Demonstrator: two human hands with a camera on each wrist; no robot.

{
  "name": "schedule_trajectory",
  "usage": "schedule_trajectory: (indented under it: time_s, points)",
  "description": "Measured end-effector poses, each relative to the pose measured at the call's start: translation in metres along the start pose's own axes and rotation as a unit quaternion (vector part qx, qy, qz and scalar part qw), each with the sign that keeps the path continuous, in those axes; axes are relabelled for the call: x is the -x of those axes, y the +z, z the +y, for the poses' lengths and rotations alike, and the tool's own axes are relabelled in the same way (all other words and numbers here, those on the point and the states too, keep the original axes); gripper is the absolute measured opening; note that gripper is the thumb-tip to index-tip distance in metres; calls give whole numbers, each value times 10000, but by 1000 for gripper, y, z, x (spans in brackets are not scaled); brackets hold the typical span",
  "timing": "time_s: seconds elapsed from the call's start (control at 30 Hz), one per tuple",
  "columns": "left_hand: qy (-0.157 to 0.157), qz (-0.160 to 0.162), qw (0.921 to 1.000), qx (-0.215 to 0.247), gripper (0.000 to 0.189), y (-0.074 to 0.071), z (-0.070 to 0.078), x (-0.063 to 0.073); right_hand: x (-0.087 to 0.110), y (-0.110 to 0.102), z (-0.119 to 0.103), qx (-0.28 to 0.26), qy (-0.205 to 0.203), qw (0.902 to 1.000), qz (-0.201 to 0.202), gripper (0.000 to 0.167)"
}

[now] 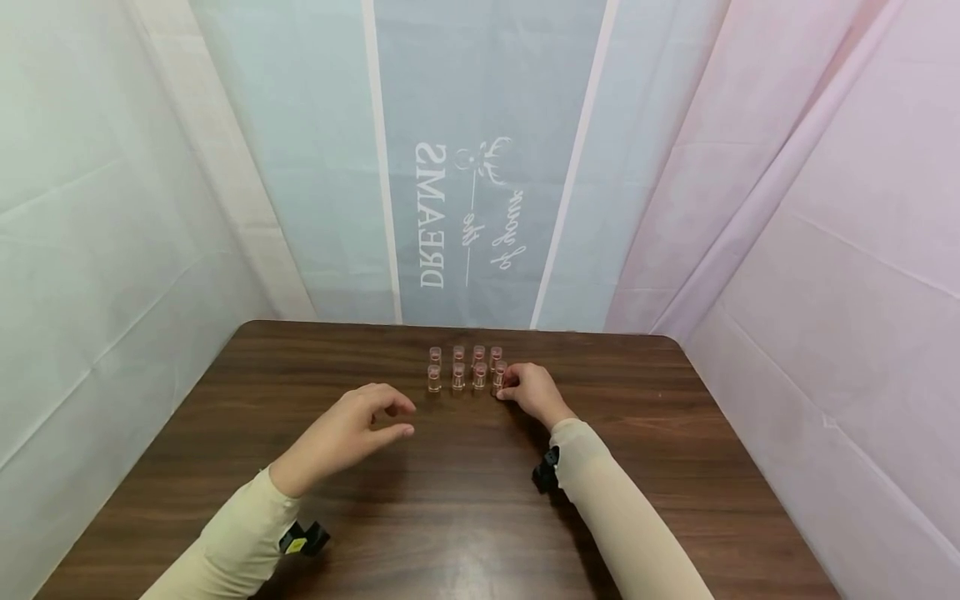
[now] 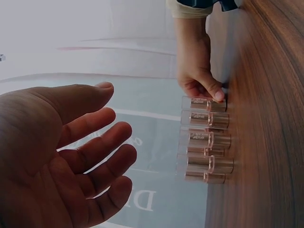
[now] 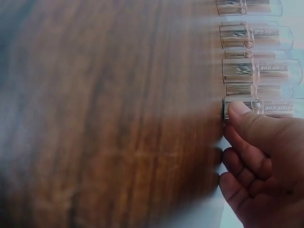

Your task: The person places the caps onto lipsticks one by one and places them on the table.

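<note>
Lipsticks with clear caps and shiny metallic bases stand upright in two short rows near the back of the table. My right hand (image 1: 536, 390) pinches the front-row lipstick at the right end (image 3: 278, 108) low on its base, thumb on the near side. In the right wrist view its label reads "avocado". The base of that lipstick is partly covered by the thumb. My left hand (image 1: 348, 429) hovers to the left of the rows, thumb and fingers apart and loosely bent, holding nothing. Beside the pinched one stands another front-row lipstick (image 1: 480, 377).
The dark wood table (image 1: 465, 500) has rounded back corners. Behind it hangs a blue-grey cloth (image 1: 487, 100) with mirrored, upside-down lettering. Pale cloth walls (image 1: 840, 250) close in both sides. A small black wrist camera (image 1: 546, 471) sits on the right sleeve.
</note>
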State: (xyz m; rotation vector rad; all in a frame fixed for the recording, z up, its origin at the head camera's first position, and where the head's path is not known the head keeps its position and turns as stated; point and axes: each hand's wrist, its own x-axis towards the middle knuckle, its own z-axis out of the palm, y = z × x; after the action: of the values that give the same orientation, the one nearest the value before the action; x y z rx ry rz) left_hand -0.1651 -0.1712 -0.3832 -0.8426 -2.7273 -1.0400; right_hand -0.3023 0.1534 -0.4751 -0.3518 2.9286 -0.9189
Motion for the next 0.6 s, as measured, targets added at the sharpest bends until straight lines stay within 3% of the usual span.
schedule_trajectory:
  time_s: [0.33, 0.6]
  points:
    - [-138, -129, 9998, -72, 22, 5, 0, 1, -1, 4, -2, -74, -24, 9999, -80, 15]
    - [44, -300, 9992, -279, 23, 10, 0, -3, -6, 4, -3, 24, -74, 9999, -86, 14]
